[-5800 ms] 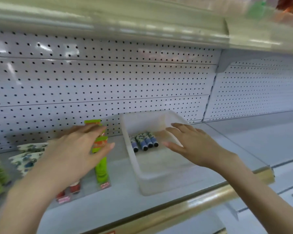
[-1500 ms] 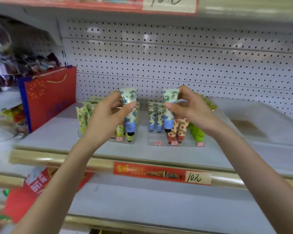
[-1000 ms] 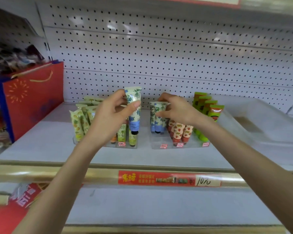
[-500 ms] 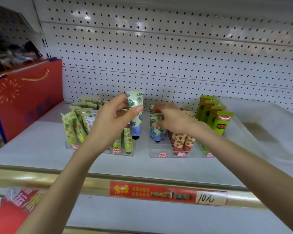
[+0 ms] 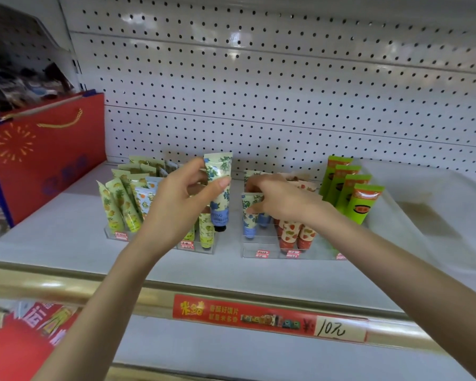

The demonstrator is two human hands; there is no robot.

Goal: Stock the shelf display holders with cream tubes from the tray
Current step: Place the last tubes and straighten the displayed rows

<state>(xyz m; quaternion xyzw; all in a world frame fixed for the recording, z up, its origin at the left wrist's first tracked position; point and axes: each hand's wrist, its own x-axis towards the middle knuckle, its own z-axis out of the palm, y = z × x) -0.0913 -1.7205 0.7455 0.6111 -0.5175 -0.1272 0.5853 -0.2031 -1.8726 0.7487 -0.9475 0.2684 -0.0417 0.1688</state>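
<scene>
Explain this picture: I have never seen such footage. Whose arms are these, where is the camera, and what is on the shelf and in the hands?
No machine here: these are a person's bare arms, filmed by one camera worn on the head, looking down. The left hand holds a flowered tube upright, cap down. The right hand pinches a second flowered tube standing in a clear holder. On the shelf stand strawberry tubes, green tubes, pineapple tubes, a red bag and a translucent tray.
</scene>
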